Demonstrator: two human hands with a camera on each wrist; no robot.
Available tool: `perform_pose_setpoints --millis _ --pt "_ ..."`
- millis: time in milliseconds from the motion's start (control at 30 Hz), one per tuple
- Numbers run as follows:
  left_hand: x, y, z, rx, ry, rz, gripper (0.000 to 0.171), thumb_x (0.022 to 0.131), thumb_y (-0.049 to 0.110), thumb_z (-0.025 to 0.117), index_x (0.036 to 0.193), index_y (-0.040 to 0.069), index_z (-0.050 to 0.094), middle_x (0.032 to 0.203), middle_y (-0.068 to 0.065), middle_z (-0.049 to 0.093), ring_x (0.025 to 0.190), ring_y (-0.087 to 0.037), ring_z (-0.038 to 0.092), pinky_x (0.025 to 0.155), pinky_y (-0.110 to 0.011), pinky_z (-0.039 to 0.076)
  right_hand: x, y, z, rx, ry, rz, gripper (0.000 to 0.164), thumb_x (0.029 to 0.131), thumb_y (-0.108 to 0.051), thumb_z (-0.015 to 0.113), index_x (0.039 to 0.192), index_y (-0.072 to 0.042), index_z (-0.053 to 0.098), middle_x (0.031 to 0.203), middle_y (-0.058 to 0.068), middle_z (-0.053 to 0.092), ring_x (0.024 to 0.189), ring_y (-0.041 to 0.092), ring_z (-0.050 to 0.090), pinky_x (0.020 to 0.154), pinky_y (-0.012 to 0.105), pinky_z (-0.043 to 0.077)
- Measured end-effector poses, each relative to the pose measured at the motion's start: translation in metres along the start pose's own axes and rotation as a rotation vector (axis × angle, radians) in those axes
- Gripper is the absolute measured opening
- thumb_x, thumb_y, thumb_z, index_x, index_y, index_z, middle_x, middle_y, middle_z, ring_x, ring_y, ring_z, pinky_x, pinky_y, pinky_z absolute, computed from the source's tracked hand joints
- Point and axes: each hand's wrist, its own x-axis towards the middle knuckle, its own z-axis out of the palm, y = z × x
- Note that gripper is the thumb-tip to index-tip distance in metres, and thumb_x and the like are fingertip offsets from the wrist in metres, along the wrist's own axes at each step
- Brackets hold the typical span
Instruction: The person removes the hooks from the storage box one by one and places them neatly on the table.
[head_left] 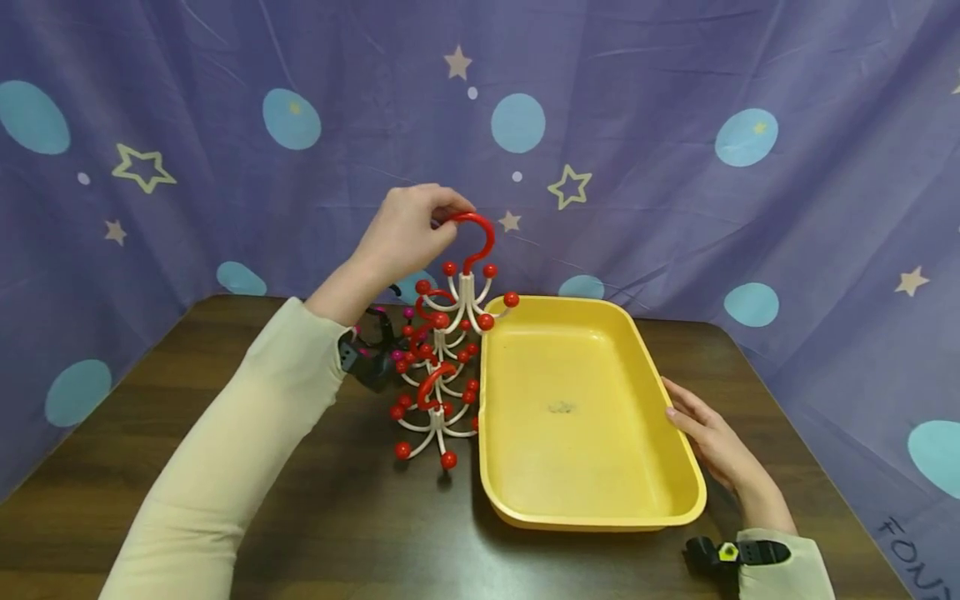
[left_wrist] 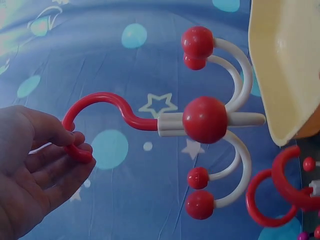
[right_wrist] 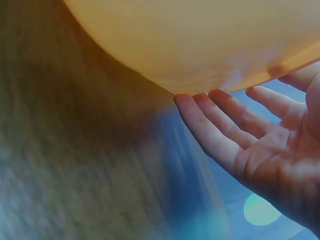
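Note:
My left hand (head_left: 411, 229) pinches the curved red hook of a multi-arm hanger hook (head_left: 467, 292). Its white arms, tipped with red balls, hang below the hand, beside the tray's far left corner. In the left wrist view, thumb and fingertips meet near the hook's end. On the table under it stand several more such hanger hooks (head_left: 438, 417) in a cluster, partly overlapping. My right hand (head_left: 712, 437) touches the right side of a yellow tray (head_left: 592, 521). The right wrist view shows its straight fingers (right_wrist: 220, 112) against the tray's outer wall, the thumb at the rim.
Behind the cluster is a black hanger hook with pink balls (head_left: 397, 355), partly hidden by the left wrist's camera. Everything stands on a dark wooden table (head_left: 337, 517). A purple curtain (head_left: 637, 67) with stars and blue spots hangs behind it.

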Motion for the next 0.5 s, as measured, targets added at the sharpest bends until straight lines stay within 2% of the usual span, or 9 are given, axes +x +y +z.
perform_pose_setpoints --millis 100,300,400,500 --pt "-0.005 -0.007 -0.005 0.0 0.013 -0.009 0.027 0.087 0.009 0.05 0.109 0.012 0.066 0.104 -0.004 0.065 0.089 -0.017 0.06 0.076 -0.032 0.049 0.001 -0.001 0.001 0.0 0.001 0.008 0.06 0.098 -0.025 0.04 0.146 -0.005 0.01 0.138 0.031 0.027 0.098 0.005 0.059 0.076 0.03 0.052" --pt "-0.016 -0.022 -0.02 0.014 0.057 -0.033 0.027 0.087 0.009 0.05 0.109 0.011 0.066 0.106 -0.007 0.065 0.09 -0.021 0.061 0.076 -0.036 0.049 0.0 -0.002 0.001 0.002 0.0 0.012 0.06 0.098 -0.025 0.039 0.146 -0.005 0.009 0.138 0.033 0.025 0.098 0.004 0.058 0.076 0.03 0.052" --pt "-0.023 -0.029 -0.028 0.033 0.08 -0.046 0.027 0.087 0.008 0.05 0.108 0.01 0.067 0.106 -0.008 0.065 0.09 -0.023 0.062 0.075 -0.037 0.049 0.0 -0.001 0.0 0.002 -0.002 0.001 0.06 0.098 -0.024 0.04 0.146 -0.005 0.01 0.136 0.027 0.032 0.098 0.005 0.058 0.077 0.029 0.052" --pt "-0.03 -0.035 -0.036 0.051 0.099 -0.064 0.027 0.086 0.008 0.05 0.108 0.01 0.067 0.105 -0.008 0.065 0.089 -0.024 0.062 0.074 -0.037 0.049 -0.001 0.0 -0.001 0.012 -0.008 -0.01 0.06 0.098 -0.023 0.04 0.146 -0.004 0.011 0.129 0.01 0.043 0.099 0.006 0.059 0.076 0.029 0.052"
